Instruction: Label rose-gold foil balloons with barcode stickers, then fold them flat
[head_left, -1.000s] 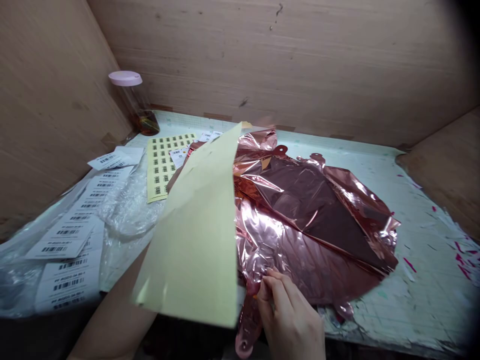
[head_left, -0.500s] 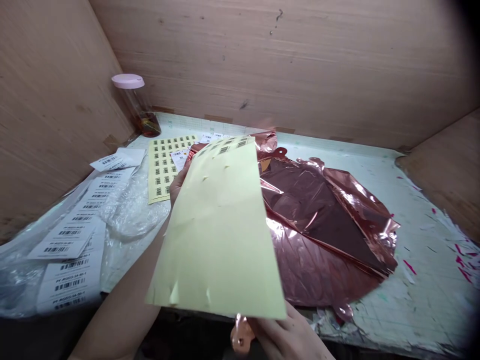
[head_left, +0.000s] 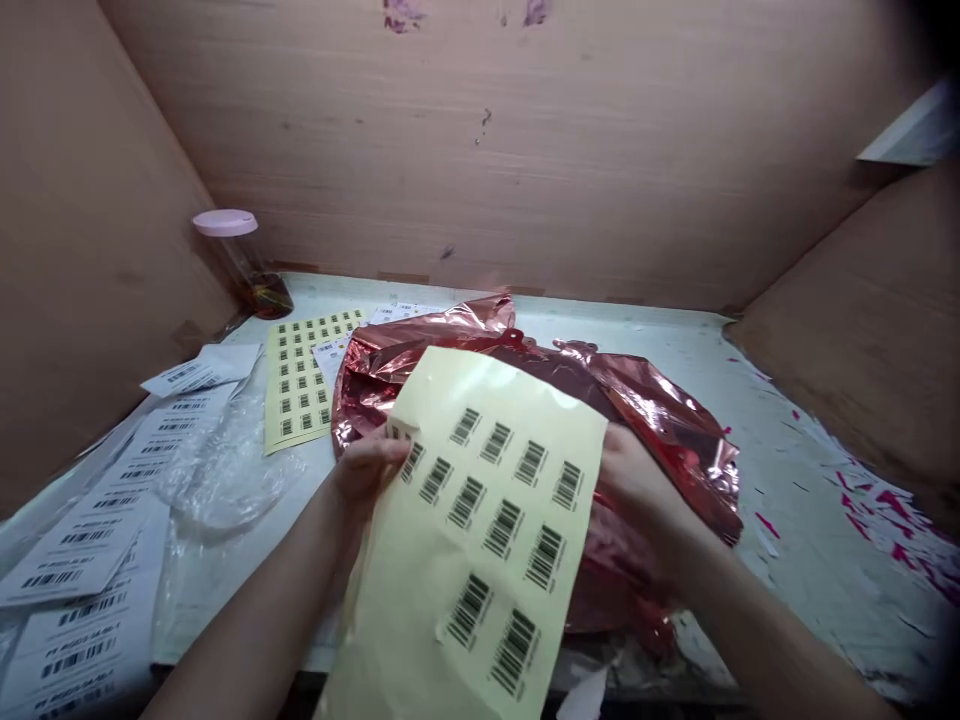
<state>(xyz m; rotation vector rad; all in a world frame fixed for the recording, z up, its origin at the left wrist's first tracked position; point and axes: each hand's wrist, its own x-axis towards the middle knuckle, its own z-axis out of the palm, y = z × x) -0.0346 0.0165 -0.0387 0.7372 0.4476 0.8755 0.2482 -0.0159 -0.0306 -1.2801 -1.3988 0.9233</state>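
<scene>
2 hands [head_left: 360,470] [head_left: 637,485] hold barcode sheet [head_left: 480,540] over balloon [head_left: 660,420].

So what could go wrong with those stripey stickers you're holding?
The left hand and right hand hold the yellow sticker sheet just above the shiny pink foil balloon. A peeled barcode sticker might land crooked on that wrinkly foil. Some stickers look lifted at the edges, so they could curl or stick together.
</scene>
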